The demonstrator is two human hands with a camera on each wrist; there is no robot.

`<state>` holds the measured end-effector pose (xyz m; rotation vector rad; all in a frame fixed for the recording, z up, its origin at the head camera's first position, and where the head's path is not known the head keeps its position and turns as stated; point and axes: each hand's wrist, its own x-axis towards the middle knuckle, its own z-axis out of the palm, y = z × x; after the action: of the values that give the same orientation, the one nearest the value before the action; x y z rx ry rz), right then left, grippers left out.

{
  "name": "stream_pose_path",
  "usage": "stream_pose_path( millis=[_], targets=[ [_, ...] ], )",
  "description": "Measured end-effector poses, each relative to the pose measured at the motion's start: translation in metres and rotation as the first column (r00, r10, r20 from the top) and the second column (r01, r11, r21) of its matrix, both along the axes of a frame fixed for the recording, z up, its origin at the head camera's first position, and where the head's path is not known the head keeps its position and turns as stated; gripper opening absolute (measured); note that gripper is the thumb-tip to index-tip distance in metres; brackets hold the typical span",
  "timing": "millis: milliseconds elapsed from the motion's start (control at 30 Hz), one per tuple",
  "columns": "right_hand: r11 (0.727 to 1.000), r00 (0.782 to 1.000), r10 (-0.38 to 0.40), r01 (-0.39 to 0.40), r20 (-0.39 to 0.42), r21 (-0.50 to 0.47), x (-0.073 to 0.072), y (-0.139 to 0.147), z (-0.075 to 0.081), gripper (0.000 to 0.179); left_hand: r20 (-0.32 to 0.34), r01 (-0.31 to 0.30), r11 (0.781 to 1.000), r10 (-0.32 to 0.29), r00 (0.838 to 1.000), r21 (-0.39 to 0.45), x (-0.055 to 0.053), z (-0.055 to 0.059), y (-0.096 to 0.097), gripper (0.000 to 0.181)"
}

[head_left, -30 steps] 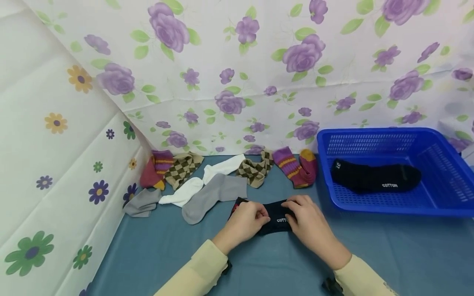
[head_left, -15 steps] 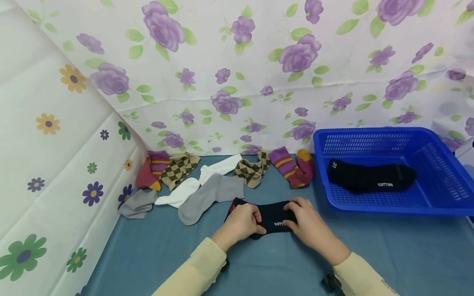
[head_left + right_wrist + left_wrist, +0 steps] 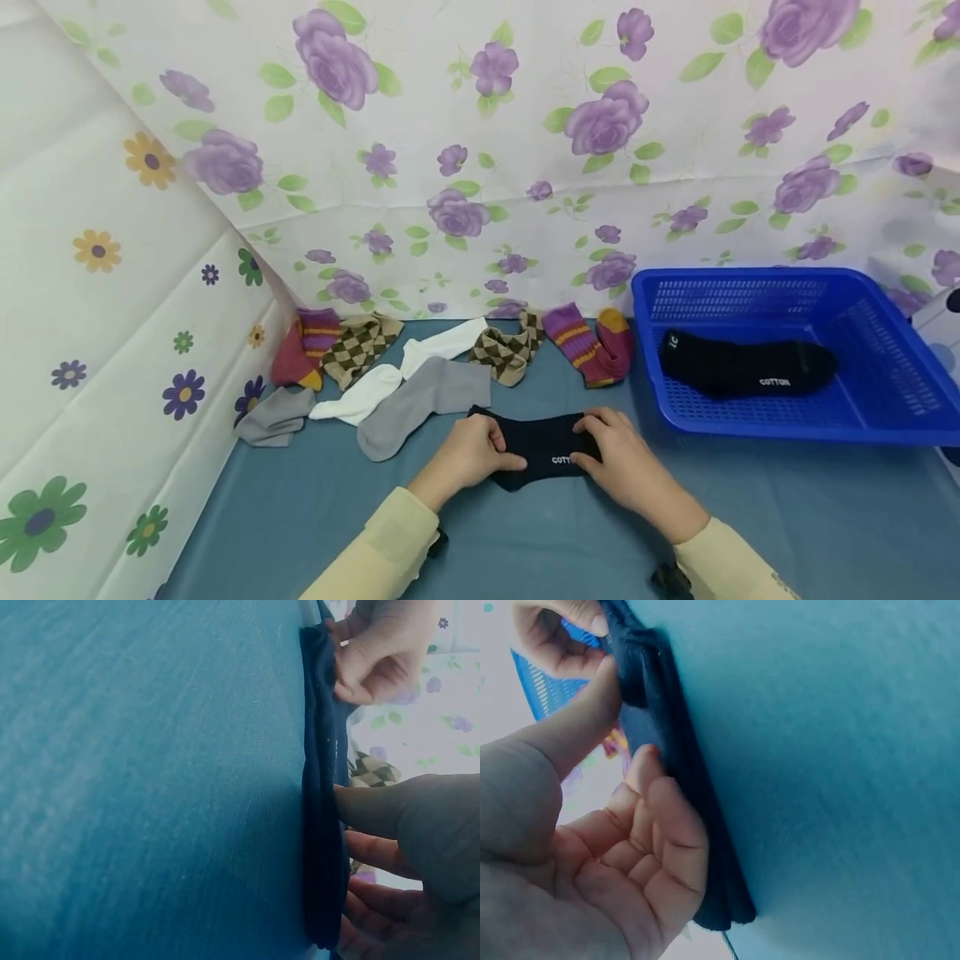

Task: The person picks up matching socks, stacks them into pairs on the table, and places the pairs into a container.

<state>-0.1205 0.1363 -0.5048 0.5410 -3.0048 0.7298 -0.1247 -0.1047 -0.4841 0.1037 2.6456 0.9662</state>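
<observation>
A black sock [image 3: 536, 442] with white "COTTON" lettering lies flat on the blue cloth, crosswise in front of the person. In the left wrist view its edge shows layered black fabric. My left hand [image 3: 471, 450] holds its left part, with thumb and bent fingers spread apart on the fabric. At the other end my right hand [image 3: 622, 458] grips the sock, its thumb beside the lettering and its fingertips near the far edge. The right hand covers the end of the lettering. Both hands also appear along the sock [image 3: 324, 810] in the right wrist view.
At the right stands a blue basket [image 3: 750, 432] holding another black sock [image 3: 742, 363]. Behind the hands lie grey socks [image 3: 431, 400], white socks [image 3: 442, 346], checkered socks [image 3: 360, 346] and striped purple-red socks [image 3: 592, 350]. Floral sheets [image 3: 420, 125] hang at the back and left.
My left hand has slid left along the black sock, its thumb and index finger spreading apart and uncovering more fabric. The right hand stays at its end.
</observation>
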Motion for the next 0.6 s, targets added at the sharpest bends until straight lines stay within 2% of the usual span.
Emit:
stream_pose_path(
  millis=[67, 133, 333, 533, 600],
  targets=[
    [1.0, 1.0, -0.001, 0.001, 0.004, 0.002, 0.001, -0.001, 0.0, 0.032, -0.023, -0.038, 0.999, 0.038, 0.999, -0.017, 0.001, 0.0, -0.003, 0.034],
    [1.0, 1.0, -0.011, 0.011, 0.011, -0.006, 0.001, -0.001, 0.002, 0.03, -0.077, -0.072, 0.996, 0.068, 0.995, -0.049, 0.002, 0.0, -0.006, 0.033],
    [0.999, 1.0, -0.02, 0.021, 0.015, -0.047, 0.002, -0.002, 0.012, 0.024, -0.218, -0.163, 0.973, 0.125, 0.968, -0.166, 0.001, 0.001, -0.014, 0.03],
    [0.997, 0.998, -0.05, 0.049, -0.025, -0.059, 0.001, -0.002, 0.021, 0.024, -0.286, -0.202, 0.96, 0.142, 0.948, -0.193, -0.006, 0.007, -0.025, 0.03],
    [0.997, 0.998, -0.053, 0.052, -0.025, -0.048, 0.0, -0.003, 0.024, 0.029, -0.287, -0.223, 0.955, 0.162, 0.944, -0.194, -0.008, 0.011, -0.028, 0.031]
  ],
)
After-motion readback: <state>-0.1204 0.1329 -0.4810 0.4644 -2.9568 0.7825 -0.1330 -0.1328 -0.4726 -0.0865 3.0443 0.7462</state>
